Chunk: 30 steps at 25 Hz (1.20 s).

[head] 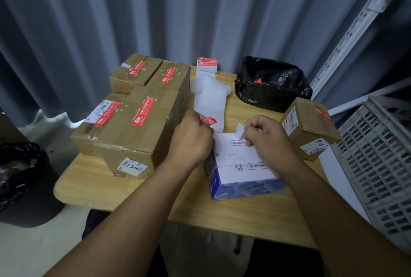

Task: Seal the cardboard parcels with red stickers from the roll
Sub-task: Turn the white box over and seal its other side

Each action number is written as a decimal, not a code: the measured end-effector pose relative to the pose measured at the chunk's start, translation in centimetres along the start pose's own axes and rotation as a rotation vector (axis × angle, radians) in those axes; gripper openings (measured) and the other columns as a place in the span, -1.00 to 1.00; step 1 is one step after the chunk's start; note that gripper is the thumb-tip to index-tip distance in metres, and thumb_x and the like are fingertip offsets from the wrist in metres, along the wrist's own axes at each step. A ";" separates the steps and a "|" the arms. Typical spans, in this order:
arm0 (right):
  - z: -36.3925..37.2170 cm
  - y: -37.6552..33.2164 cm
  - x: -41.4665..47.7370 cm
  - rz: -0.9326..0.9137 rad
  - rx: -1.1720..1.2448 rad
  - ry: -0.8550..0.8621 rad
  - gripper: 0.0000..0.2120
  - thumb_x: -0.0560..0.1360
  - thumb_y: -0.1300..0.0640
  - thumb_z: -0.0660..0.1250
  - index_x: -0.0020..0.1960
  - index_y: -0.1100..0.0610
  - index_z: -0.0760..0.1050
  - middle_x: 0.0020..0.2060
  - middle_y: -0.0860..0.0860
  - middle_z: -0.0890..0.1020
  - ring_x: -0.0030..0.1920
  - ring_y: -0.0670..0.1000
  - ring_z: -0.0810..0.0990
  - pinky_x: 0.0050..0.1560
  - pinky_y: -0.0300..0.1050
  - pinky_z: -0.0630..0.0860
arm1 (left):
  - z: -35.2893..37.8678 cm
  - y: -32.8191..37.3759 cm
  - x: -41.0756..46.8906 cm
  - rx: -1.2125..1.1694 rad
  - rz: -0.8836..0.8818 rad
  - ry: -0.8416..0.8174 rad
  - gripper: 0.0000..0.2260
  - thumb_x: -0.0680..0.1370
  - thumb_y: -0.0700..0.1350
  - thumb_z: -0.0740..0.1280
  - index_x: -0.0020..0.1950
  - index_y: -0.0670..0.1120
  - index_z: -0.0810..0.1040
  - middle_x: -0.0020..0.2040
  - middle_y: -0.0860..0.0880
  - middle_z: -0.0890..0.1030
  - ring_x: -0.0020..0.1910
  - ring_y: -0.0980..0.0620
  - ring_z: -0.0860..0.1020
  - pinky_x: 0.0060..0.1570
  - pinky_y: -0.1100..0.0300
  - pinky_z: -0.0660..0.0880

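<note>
A white-topped box with blue sides (pixel 242 172) lies on the wooden table in front of me. My left hand (pixel 191 136) pinches a red sticker (pixel 209 121) just beyond the box's far left corner. At the box's far edge, my right hand (pixel 266 136) pinches the end of the white backing strip (pixel 240 131). The strip (pixel 209 103) runs back across the table to the sticker roll (pixel 207 64) standing at the far edge. Cardboard parcels bearing red stickers (pixel 142 112) are stacked on the left; another sealed parcel (pixel 311 125) stands on the right.
A black plastic bag parcel (pixel 271 83) sits at the back right of the table (pixel 93 185). A grey plastic crate (pixel 382 165) stands at the right edge, a metal shelf frame (pixel 355 29) behind it. A black bin (pixel 20 179) is on the floor to the left.
</note>
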State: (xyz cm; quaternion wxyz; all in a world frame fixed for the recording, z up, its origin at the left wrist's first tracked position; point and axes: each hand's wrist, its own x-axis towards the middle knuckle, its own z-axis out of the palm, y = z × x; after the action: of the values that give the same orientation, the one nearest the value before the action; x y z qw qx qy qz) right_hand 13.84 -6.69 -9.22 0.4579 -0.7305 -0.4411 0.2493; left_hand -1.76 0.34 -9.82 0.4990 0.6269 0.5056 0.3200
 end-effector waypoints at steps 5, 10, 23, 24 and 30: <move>0.1 0.2 0.0 -0.001 0.030 0.007 -0.83 0.54 0.28 0.27 -0.17 0.10 0.54 -0.48 -0.12 0.56 -0.37 -0.12 0.46 -0.26 -0.15 0.43 | 0.2 0.0 -0.2 0.079 0.058 -0.015 -0.87 0.50 -0.02 0.14 -0.03 0.00 0.42 0.00 -0.11 0.66 -0.06 -0.21 0.65 0.03 -0.15 0.61; 0.0 0.8 0.6 0.032 0.180 0.053 -0.80 0.53 0.32 0.23 -0.20 0.11 0.52 -0.42 -0.01 0.55 -0.34 -0.01 0.45 -0.20 -0.02 0.42 | 0.0 0.0 0.0 0.102 0.049 -0.032 -0.90 0.53 -0.01 0.15 -0.05 0.02 0.42 0.01 -0.09 0.65 -0.05 -0.18 0.65 0.03 -0.15 0.61; -0.4 -0.9 0.3 0.017 0.402 0.078 -0.79 0.58 0.30 0.27 -0.17 0.10 0.57 -0.39 -0.01 0.62 -0.26 0.03 0.58 -0.23 -0.09 0.52 | -0.2 2.3 -1.3 -0.271 0.003 -0.044 -0.86 0.61 -0.19 0.35 -0.07 -0.26 0.57 -0.20 -0.11 0.56 -0.31 -0.02 0.52 -0.34 0.15 0.56; -0.3 -1.3 0.1 0.001 0.415 0.066 -0.79 0.58 0.31 0.27 -0.17 0.11 0.56 -0.39 -0.01 0.62 -0.26 0.01 0.59 -0.25 -0.11 0.52 | -0.3 2.7 -1.6 -0.354 -0.026 -0.089 -0.89 0.61 -0.24 0.34 -0.08 -0.25 0.59 -0.23 -0.13 0.51 -0.33 -0.01 0.49 -0.41 0.18 0.53; -0.5 -2.6 -1.2 -0.069 0.465 -0.034 -0.79 0.59 0.34 0.26 -0.17 0.15 0.55 -0.33 0.02 0.64 -0.23 0.01 0.62 -0.29 -0.11 0.53 | -0.1 2.9 -2.2 -0.530 -0.082 -0.244 -0.92 0.60 -0.28 0.34 0.00 -0.25 0.62 -0.28 -0.14 0.52 -0.40 0.03 0.51 -0.44 0.22 0.52</move>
State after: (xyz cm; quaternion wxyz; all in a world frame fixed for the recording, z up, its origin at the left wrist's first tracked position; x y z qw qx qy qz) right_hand 12.60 -7.44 -6.67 0.6145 -0.5858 -0.4041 0.3406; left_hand -1.56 -1.71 -6.78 0.7151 0.4874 0.3656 0.3427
